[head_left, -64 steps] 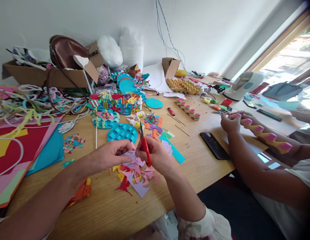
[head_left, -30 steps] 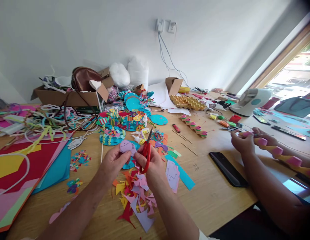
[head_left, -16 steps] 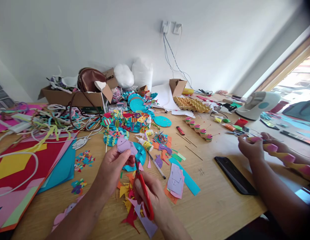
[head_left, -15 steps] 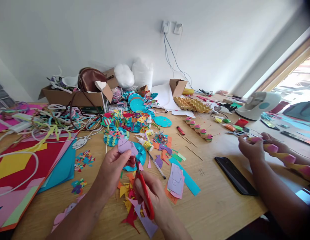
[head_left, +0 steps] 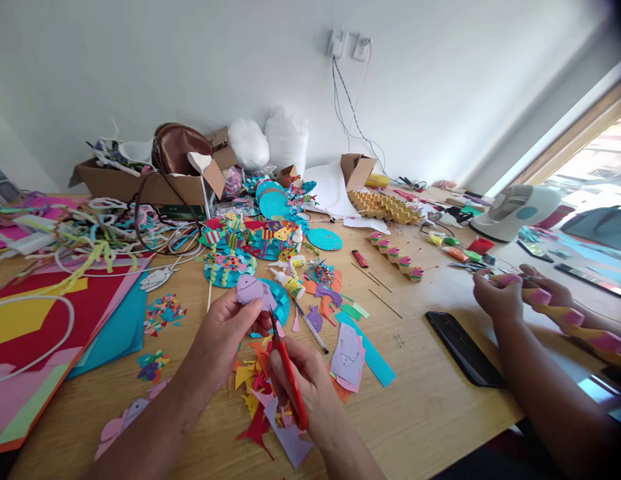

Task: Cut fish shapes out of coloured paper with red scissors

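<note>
Pinched in my left hand is a purple paper fish with drawn lines on it. My right hand grips red-handled scissors, their dark blades pointing up at the fish's lower right edge. Whether the blades touch the paper I cannot tell. Below the hands lies a pile of paper scraps in yellow, red, orange and purple. To the right are purple paper pieces with a drawn outline, beside a blue paper strip. A pen and a glue bottle lie just beyond.
At the right, a co-worker's hands hold a pink and yellow egg-carton strip. A black phone lies near them. Coloured paper sheets cover the left side, with a cardboard box behind.
The view has shifted slightly, so the table things sit a little differently in frame. Both my hands keep their holds on the paper fish and scissors, almost in place.
</note>
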`<state>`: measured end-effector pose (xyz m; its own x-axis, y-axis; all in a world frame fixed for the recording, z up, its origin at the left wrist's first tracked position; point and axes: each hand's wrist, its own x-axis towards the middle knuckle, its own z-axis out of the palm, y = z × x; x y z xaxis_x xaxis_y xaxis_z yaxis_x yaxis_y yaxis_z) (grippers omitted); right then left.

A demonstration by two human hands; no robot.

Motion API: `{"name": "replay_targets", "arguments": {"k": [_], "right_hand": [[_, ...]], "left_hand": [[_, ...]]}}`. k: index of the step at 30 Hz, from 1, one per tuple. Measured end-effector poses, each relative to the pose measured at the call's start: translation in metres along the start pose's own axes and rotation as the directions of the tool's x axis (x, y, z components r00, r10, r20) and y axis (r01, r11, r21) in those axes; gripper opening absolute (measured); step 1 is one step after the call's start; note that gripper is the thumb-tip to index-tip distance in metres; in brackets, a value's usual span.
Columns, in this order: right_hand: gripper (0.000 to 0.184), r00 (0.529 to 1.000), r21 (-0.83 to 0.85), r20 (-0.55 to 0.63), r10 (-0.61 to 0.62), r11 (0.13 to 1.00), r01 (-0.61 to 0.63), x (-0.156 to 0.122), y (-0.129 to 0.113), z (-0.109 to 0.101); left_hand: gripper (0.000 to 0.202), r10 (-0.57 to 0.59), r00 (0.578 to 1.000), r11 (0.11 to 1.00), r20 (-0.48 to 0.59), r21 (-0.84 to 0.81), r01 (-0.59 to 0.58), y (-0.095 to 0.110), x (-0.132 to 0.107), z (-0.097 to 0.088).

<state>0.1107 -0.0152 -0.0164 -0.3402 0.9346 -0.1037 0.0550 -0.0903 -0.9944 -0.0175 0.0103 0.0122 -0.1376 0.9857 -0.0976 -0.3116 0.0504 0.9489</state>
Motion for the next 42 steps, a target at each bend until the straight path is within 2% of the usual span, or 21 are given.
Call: {"name": "replay_targets", "arguments": {"k": [14, 25, 42], "right_hand": [[0.043, 1.000, 0.008, -0.010, 0.010, 1.000, -0.010, -0.002, 0.005, -0.003], [0.034, 1.000, -0.018, -0.014, -0.018, 1.000, 0.018, -0.002, 0.013, -0.007], [0.038, 1.000, -0.063, 0.010, -0.020, 0.998, 0.021, -0.004, 0.020, -0.012]], "left_hand": [[0.012, -0.007, 1.000, 1.000, -0.003, 0.012, 0.007, -0.004, -0.001, 0.000], [0.011, -0.013, 1.000, 1.000, 0.025, 0.013, 0.012, -0.007, 0.000, 0.001], [0.011, -0.027, 0.998, 0.998, 0.062, 0.051, 0.023, -0.008, 0.001, 0.000]]}}
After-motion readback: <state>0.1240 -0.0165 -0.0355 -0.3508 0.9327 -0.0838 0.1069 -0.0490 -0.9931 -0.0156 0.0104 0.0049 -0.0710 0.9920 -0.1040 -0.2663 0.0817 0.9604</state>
